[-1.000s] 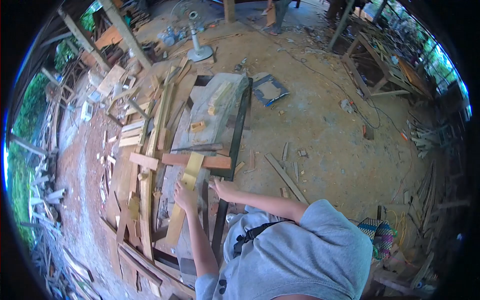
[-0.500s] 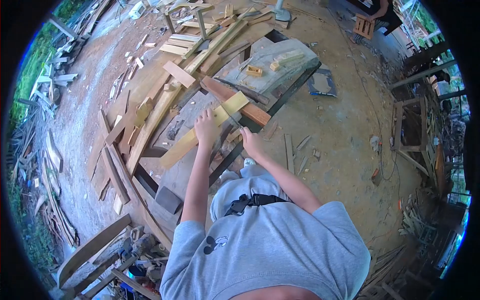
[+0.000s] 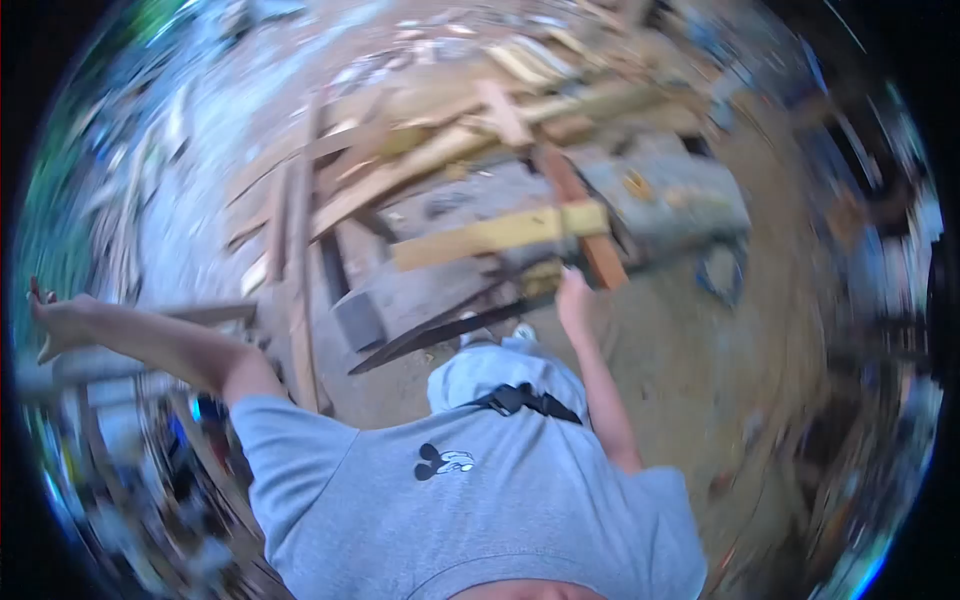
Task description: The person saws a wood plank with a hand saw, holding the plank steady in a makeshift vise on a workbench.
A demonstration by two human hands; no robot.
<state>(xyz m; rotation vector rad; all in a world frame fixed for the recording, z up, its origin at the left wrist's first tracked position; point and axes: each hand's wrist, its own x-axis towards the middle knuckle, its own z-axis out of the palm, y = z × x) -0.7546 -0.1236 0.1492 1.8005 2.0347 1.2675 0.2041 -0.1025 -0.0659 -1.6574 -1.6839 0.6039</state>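
A heather-grey, short-sleeved cotton T-shirt [image 3: 400, 530] with a round ribbed neckline and a small black-and-white cartoon print [image 3: 443, 462]; a black strap with a dark buckle [image 3: 515, 400]; a pale grey lower garment [image 3: 500, 366]; whitish shoes [image 3: 524, 332]

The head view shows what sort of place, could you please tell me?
Probably a rough woodworking area: a yellow board lies across a reddish beam, long planks lie nearby, and the ground looks like bare dirt.

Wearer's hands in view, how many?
2: left hand open at far left; right hand just below the yellow board, near its right end. Blurred, but neither hidden.
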